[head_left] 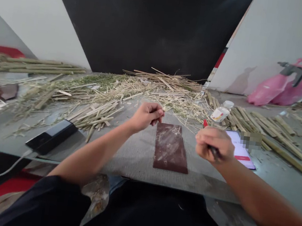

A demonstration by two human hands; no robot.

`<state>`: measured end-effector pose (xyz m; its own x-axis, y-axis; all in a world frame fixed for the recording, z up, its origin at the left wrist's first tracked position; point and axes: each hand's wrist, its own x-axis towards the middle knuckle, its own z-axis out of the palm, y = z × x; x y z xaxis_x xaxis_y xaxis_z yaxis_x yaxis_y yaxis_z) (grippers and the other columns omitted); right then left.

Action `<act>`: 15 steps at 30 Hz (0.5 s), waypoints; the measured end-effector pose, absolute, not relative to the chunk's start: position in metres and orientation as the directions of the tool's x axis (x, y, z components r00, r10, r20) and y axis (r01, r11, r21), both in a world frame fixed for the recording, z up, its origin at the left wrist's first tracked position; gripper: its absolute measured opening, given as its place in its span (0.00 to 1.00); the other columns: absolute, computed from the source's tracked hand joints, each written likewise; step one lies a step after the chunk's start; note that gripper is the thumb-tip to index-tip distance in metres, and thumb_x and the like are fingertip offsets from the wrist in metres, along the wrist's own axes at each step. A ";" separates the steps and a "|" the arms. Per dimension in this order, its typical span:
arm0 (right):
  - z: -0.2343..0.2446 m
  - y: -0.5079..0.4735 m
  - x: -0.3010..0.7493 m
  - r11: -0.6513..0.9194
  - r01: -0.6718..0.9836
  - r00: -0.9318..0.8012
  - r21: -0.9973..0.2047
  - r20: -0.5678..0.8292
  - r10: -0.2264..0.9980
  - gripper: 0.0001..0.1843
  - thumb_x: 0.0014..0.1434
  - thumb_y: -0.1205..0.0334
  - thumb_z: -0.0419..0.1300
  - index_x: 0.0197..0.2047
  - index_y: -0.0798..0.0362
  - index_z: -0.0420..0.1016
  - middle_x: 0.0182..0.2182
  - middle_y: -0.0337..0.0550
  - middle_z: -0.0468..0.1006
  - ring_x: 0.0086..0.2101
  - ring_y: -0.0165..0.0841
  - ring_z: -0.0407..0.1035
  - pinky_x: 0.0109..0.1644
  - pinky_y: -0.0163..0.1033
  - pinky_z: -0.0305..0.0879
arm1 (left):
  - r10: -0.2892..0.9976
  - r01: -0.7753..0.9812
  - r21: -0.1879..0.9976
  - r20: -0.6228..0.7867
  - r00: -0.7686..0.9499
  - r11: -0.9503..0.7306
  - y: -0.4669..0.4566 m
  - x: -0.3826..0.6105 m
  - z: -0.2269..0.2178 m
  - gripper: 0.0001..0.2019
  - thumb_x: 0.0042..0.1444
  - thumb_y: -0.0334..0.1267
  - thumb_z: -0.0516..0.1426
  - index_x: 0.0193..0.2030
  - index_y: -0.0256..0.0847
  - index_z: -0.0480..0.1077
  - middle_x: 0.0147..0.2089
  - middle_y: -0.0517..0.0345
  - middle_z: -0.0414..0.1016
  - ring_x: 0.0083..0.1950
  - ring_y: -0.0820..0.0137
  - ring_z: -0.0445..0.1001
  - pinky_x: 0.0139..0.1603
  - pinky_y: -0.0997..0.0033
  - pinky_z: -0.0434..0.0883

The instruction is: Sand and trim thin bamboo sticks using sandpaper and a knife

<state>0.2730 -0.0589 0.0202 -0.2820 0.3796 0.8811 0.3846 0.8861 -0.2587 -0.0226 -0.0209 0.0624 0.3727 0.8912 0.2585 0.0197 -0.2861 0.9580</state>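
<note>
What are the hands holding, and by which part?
The right hand grips a red-ended tool, apparently around its middle. The left hand seems to pinch a small pale piece; by which part is unclear.

- Person's left hand [148, 116]: thumb and forefinger pinched together.
- Right hand [215, 144]: fingers curled tight.
- Left forearm [97, 152], right forearm [261, 192]: bare, angled inward.

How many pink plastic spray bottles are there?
2. One pink plastic spray bottle is at the back right, near the white wall; the second pink spray bottle is just right of it, partly covered. Others could hide behind.
</note>
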 end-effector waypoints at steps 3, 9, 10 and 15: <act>0.024 -0.041 0.270 0.845 0.500 -0.268 -0.188 0.895 0.357 0.03 0.63 0.59 0.65 0.39 0.43 0.75 0.31 0.42 0.82 0.27 0.37 0.73 0.35 0.46 0.71 | 0.860 -0.142 0.987 0.131 0.494 -0.069 -0.037 -0.011 0.064 0.15 0.63 0.47 0.65 0.35 0.39 0.70 0.26 0.61 0.71 0.21 0.79 0.62 0.21 0.75 0.54; 0.027 -0.002 0.257 0.531 0.694 -0.092 -0.487 0.671 0.735 0.14 0.68 0.51 0.60 0.34 0.51 0.75 0.28 0.43 0.78 0.26 0.34 0.65 0.33 0.41 0.60 | 0.798 -0.225 0.957 -0.013 0.602 0.185 -0.048 0.000 0.055 0.13 0.67 0.45 0.58 0.34 0.42 0.63 0.22 0.66 0.56 0.21 0.75 0.60 0.25 0.73 0.57; 0.027 -0.005 0.255 0.523 0.698 -0.141 -0.490 0.621 0.771 0.18 0.69 0.50 0.58 0.30 0.50 0.71 0.24 0.40 0.74 0.25 0.34 0.63 0.32 0.41 0.57 | 0.789 -0.220 0.952 -0.033 0.613 0.211 -0.048 0.002 0.053 0.14 0.67 0.46 0.56 0.34 0.42 0.61 0.23 0.66 0.55 0.21 0.75 0.59 0.25 0.73 0.56; 0.031 -0.046 0.242 0.576 0.668 -0.383 -0.472 0.446 0.809 0.24 0.72 0.48 0.55 0.26 0.48 0.61 0.18 0.36 0.63 0.22 0.33 0.56 0.30 0.41 0.47 | 0.771 -0.153 0.978 -0.012 0.636 0.142 -0.060 0.012 0.054 0.19 0.65 0.52 0.57 0.33 0.44 0.55 0.27 0.69 0.47 0.23 0.76 0.44 0.24 0.73 0.45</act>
